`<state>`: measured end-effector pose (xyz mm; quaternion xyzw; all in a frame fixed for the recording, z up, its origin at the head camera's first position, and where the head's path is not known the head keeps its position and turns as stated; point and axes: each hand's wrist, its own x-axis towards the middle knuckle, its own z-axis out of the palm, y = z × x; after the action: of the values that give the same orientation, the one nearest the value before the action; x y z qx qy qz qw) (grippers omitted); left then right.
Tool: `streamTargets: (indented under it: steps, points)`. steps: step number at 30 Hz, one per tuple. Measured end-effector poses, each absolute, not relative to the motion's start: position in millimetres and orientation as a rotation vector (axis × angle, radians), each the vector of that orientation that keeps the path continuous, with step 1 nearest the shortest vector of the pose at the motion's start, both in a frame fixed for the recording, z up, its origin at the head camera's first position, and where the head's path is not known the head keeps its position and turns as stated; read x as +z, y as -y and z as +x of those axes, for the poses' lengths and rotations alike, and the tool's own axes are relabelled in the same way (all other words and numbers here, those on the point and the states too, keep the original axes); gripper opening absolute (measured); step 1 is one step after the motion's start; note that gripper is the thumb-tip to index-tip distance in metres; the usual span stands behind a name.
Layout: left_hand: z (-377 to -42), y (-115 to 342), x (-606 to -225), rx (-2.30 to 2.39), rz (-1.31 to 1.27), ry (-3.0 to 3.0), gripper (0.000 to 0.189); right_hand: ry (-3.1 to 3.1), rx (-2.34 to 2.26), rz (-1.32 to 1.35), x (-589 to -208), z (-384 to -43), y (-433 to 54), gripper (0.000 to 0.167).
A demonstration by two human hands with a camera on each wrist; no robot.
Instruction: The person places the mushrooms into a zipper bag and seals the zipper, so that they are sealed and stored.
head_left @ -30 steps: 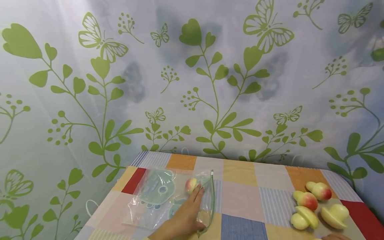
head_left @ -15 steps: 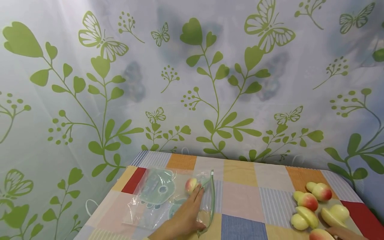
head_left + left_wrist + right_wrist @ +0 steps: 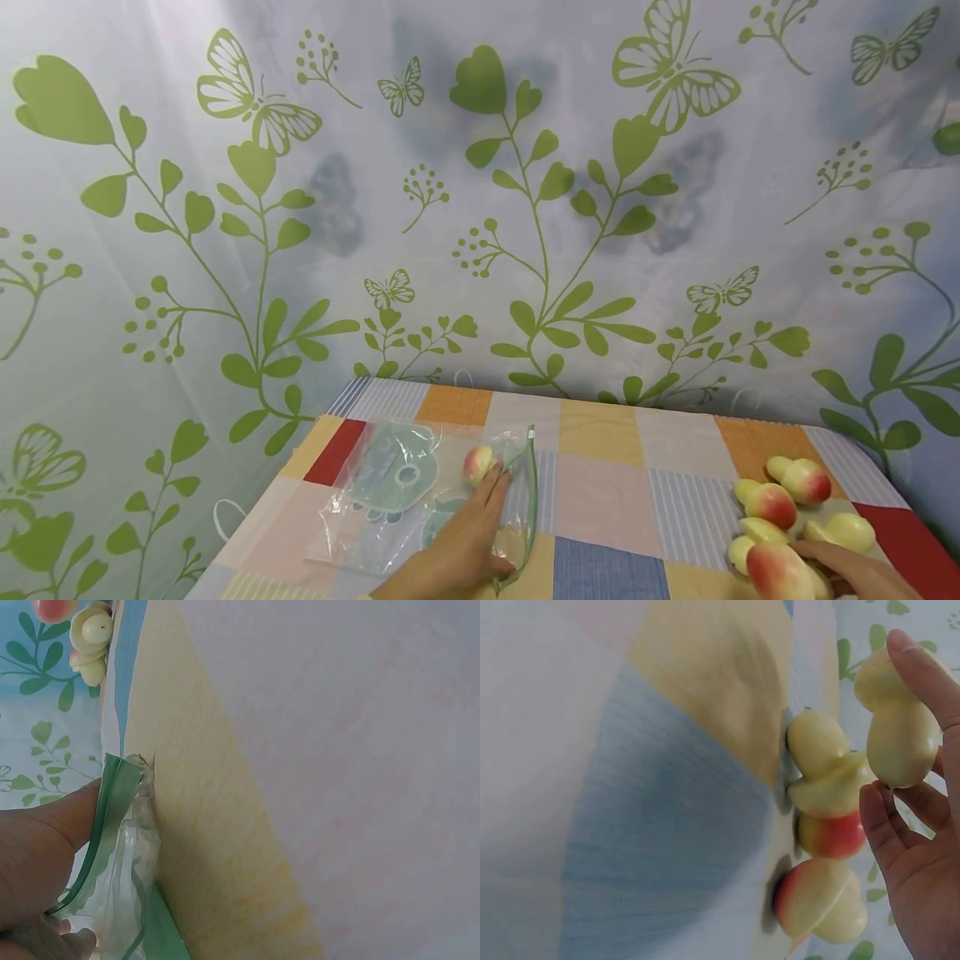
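My left hand [image 3: 468, 533] grips the green-edged mouth of a clear zip bag [image 3: 337, 525] with pale green cartoon prints, lying on the left of the table. In the left wrist view the thumb lies along the green zip strip [image 3: 112, 795]. One red-and-yellow, peach-like fruit [image 3: 477, 463] shows in the bag near my fingertips. At the lower right, my right hand [image 3: 858, 571] holds a two-lobed pale yellow fruit with a red end [image 3: 780, 571]. In the right wrist view, thumb and fingers pinch this fruit [image 3: 902, 742], partly hiding it.
Around my right hand lie several similar fruits: a red-tipped one [image 3: 802, 480], another [image 3: 771, 503] and a pale yellow one [image 3: 851, 532]. A patchwork cloth [image 3: 600, 500] covers the table. Behind it hangs a curtain [image 3: 420, 233] with green leaves and butterflies.
My right hand has come in from the lower right edge, bringing a fruit up and leftward in front of the other fruits. The left hand and bag stay put.
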<state>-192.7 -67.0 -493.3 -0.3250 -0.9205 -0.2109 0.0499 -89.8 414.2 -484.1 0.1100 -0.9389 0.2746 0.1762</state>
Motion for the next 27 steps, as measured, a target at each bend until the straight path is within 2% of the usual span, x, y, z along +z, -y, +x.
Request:
streamTargets:
  steps: [5,6,10,15,19,27]
  points:
    - [-193.0,67.0,-493.5,-0.631,-1.002,2.794,0.127,2.515,0.739,0.440,-478.3,-89.9,-405.6,0.089]
    - [-193.2,67.2,-493.6,-0.631,-1.003,2.793,0.127,2.519,0.723,0.449,-477.6,-93.0,-406.1,0.089]
    - [-193.2,67.4,-492.9,-0.629,-1.003,2.794,0.127,2.608,0.649,0.460,-473.7,-109.0,-410.2,0.079]
    - [-193.1,66.7,-491.1,-0.632,-0.997,2.807,0.127,2.995,0.700,0.303,-459.4,-123.9,-407.3,0.061]
    - [-192.8,66.3,-490.7,-0.624,-0.991,2.808,0.127,3.222,0.692,0.246,-448.2,-135.2,-402.0,0.063]
    - [-194.9,68.2,-494.1,-0.627,-1.011,2.780,0.128,3.090,0.618,0.452,-448.2,-145.7,-393.4,0.058]
